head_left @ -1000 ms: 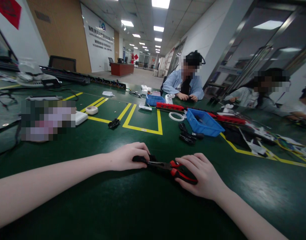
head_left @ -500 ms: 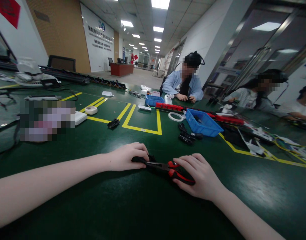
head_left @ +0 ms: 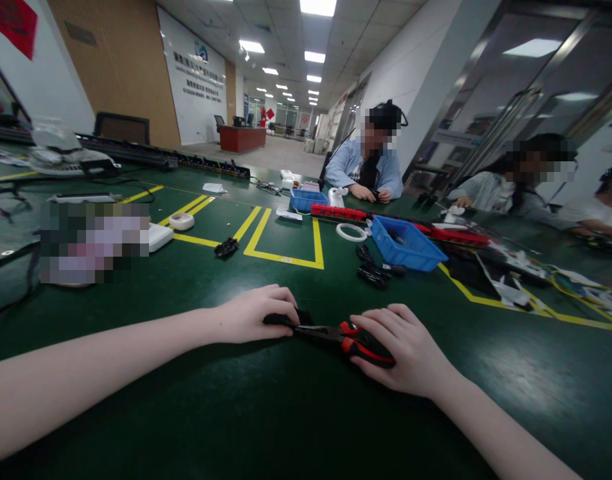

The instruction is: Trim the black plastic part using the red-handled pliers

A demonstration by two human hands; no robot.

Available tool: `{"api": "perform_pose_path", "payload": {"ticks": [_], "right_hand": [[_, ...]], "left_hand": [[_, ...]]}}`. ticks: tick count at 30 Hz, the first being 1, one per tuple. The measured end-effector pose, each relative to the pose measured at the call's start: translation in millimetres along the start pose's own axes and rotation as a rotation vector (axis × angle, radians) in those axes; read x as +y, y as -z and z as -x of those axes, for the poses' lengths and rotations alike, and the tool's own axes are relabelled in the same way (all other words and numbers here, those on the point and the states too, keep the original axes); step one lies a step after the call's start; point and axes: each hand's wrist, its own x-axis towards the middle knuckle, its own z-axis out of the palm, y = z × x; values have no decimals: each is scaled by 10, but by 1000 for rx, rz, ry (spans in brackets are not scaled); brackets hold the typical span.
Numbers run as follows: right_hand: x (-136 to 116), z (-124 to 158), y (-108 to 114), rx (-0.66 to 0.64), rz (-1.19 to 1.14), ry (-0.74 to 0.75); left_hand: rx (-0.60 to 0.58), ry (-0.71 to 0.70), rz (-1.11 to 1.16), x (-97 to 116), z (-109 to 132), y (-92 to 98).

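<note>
My left hand (head_left: 261,312) is closed around a black part (head_left: 279,321) just above the green table; most of that part is hidden under the fingers, so its kind does not show. In my right hand (head_left: 399,350) are long-nose pliers (head_left: 347,335) with red and black handles. Their metal jaws point left and reach the black part beside my left fingertips. Whether the jaws grip it is too small to tell.
Beyond my hands lie a small black piece (head_left: 227,248), several black parts (head_left: 373,272) and a blue bin (head_left: 409,245). A white ring (head_left: 351,232) and a roll of tape (head_left: 181,221) rest on the green table (head_left: 196,413). Co-workers sit across and to the right.
My right hand and the pliers have shifted slightly to the right, and the jaw tips have drawn a little away from my left fingers. My left hand has stayed in place.
</note>
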Motion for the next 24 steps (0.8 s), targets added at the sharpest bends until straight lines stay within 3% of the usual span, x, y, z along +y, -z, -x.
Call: {"api": "perform_pose_path", "payload": {"ticks": [24], "right_hand": [[-15, 11, -46, 51, -9, 4]], "left_hand": [[-2, 0, -15, -2, -2, -9]]}}
